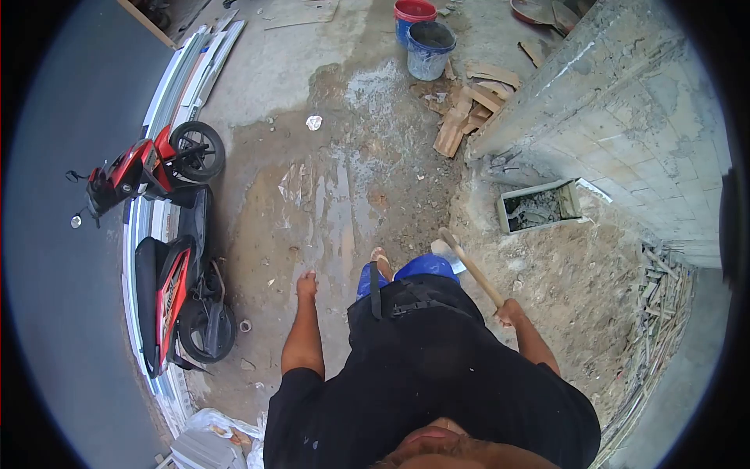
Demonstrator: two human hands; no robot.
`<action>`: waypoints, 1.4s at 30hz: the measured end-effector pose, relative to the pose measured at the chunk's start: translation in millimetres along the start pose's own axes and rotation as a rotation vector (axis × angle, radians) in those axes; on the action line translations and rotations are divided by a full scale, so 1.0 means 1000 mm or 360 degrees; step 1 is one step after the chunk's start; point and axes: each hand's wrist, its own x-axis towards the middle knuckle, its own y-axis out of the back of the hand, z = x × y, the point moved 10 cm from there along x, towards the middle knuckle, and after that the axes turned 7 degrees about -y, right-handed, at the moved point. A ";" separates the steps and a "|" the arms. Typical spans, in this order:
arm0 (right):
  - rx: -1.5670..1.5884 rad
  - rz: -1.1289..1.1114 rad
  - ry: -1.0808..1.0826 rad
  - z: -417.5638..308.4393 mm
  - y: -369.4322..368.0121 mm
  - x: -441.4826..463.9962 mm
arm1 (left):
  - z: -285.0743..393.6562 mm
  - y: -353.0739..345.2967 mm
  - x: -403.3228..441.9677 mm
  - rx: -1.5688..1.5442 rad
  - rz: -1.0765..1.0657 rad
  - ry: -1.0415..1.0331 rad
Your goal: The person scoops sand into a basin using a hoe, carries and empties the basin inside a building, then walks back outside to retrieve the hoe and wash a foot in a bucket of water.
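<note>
My right hand [512,313] is wrapped round the wooden handle of what looks like a hoe [478,273]. The handle slants forward and left from my fist, and a pale metal blade [447,255] shows at its far end, partly hidden behind my blue-clad leg. My left hand [307,284] hangs away from my body on the other side, over the wet ground. Its fingers are loosely bent and slightly apart, with nothing visible in them. To the right of the hoe lies rough, sandy soil [551,273].
A red and black motorbike [176,258] stands at left beside long stacked strips [183,86]. A rectangular box [539,207] with grey rubble sits by the block wall [625,133]. Ahead are a pale-smeared bucket [429,62], a red and blue bucket [408,17] and broken boards [461,121].
</note>
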 end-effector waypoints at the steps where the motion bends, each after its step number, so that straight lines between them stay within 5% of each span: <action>1: 0.0138 -0.0068 -0.0019 -0.023 0.010 0.002 | 0.067 -0.014 0.034 -0.0107 -0.0082 -0.0152; 5: 0.0384 -0.0221 -0.0023 -0.127 0.044 0.012 | 0.304 -0.065 0.122 0.0151 -0.0253 -0.0799; 8: 0.0093 -0.0171 0.0007 -0.225 0.090 0.021 | 0.408 -0.108 0.152 -0.0045 -0.0424 -0.0762; 11: -0.0325 -0.0194 0.0015 -0.322 0.138 0.054 | 0.462 -0.147 0.207 0.0261 -0.0704 -0.0717; 15: -0.0754 -0.0329 -0.0004 -0.472 0.223 0.101 | 0.459 -0.146 0.321 0.0574 -0.0452 -0.0677; 17: -0.0833 -0.0422 -0.0014 -0.535 0.250 0.110 | 0.409 -0.123 0.360 0.0482 -0.0225 -0.0326; 18: -0.0946 -0.0488 0.0044 -0.560 0.255 0.127 | 0.405 -0.112 0.336 0.0354 -0.0188 0.0253; 19: -0.0938 -0.0544 0.0034 -0.585 0.260 0.132 | 0.367 -0.110 0.360 0.0644 -0.0469 0.0316; 20: -0.0946 -0.0578 0.0024 -0.610 0.273 0.135 | 0.393 -0.103 0.318 0.0077 -0.0177 0.0872; 24: -0.0805 -0.0514 0.0075 -0.711 0.306 0.138 | 0.463 -0.115 0.342 -0.0294 -0.0302 0.0378; 31: -0.0368 -0.0251 -0.0008 -0.894 0.380 0.116 | 0.591 -0.147 0.471 0.0229 -0.0649 0.0433; 36: -0.0056 -0.0192 -0.0095 -1.011 0.423 0.113 | 0.702 -0.131 0.648 0.0291 -0.0733 0.0648; 37: 0.0041 -0.0167 -0.0085 -1.037 0.435 0.108 | 0.735 -0.128 0.695 0.0214 -0.0709 0.0702; 38: 0.0130 -0.0139 -0.0073 -1.063 0.451 0.105 | 0.816 -0.124 0.735 0.0577 -0.0421 0.0469; 42: 0.0342 -0.0209 -0.0177 -1.143 0.488 0.084 | 1.088 -0.158 0.905 0.0552 -0.0429 -0.0470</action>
